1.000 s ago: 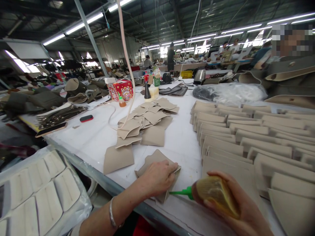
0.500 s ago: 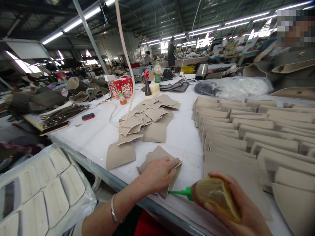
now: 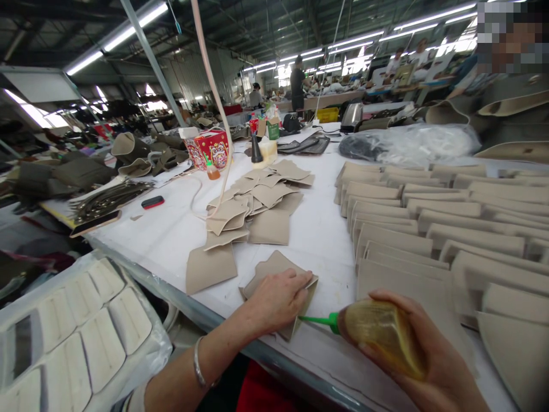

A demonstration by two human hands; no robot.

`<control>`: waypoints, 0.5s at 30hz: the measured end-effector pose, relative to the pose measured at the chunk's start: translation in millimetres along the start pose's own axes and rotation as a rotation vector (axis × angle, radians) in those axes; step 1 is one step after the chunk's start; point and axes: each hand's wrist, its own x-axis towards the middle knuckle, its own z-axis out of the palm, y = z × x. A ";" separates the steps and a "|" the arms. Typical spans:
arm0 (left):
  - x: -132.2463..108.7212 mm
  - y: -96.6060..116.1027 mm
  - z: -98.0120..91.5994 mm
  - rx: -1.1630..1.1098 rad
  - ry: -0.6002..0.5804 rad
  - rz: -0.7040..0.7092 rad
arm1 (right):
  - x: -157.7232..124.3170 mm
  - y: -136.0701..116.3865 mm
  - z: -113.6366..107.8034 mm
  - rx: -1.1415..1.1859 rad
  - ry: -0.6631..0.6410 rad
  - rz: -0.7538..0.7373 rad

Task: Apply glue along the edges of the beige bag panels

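Observation:
My right hand (image 3: 429, 349) is closed around a squeeze bottle (image 3: 381, 337) of amber liquid, tilted on its side. Its thin green nozzle (image 3: 317, 321) points left, with the tip at the edge of a folded beige leather-like piece (image 3: 274, 264). On that piece rests my left hand (image 3: 278, 297), its fingers bent and pressed together over the folded part near the right corner; the thumb is hidden. Just beyond lies a loose pile of similar beige pieces (image 3: 270, 223), with one piece (image 3: 211, 268) at its near left.
Rows of folded beige panels (image 3: 386, 246) fill the table's right side. A red patterned box (image 3: 212, 149), a small orange-filled bottle (image 3: 211, 170) and a hanging hose (image 3: 214, 86) stand farther back. White padded pieces (image 3: 81, 326) lie lower left. A person (image 3: 297, 86) stands in the background.
The bottle and my right hand have shifted slightly right, and the nozzle tip sits slightly higher along the piece's edge. My left hand stays on the same piece. The view has tilted a little.

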 end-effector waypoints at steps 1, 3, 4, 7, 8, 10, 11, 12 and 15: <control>0.0 0.1 -0.1 0.002 -0.002 -0.003 | -0.8 -2.4 1.2 -0.003 0.023 0.006; 0.1 0.0 0.2 -0.001 0.001 0.000 | -3.4 -5.6 3.5 0.008 0.019 -0.001; 0.1 -0.3 0.5 -0.004 0.007 0.006 | -4.5 -5.4 4.0 0.018 -0.010 -0.017; 0.3 -1.1 1.7 -0.004 0.019 0.020 | -2.2 2.5 1.4 0.021 -0.115 -0.084; 0.4 -1.1 1.9 -0.001 0.020 0.022 | 0.5 6.2 -0.6 0.005 -0.123 -0.099; 0.6 -0.6 1.8 0.006 0.019 0.020 | 7.8 12.1 -4.6 -0.050 -0.078 -0.124; 0.7 -0.2 1.4 0.009 0.017 0.019 | 11.4 13.5 -6.3 -0.084 -0.035 -0.139; 0.7 0.2 0.9 0.012 0.015 0.016 | 14.5 13.9 -7.5 -0.117 0.013 -0.160; 0.9 1.3 -0.4 0.017 0.008 0.013 | 18.6 10.8 -8.2 -0.157 0.079 -0.220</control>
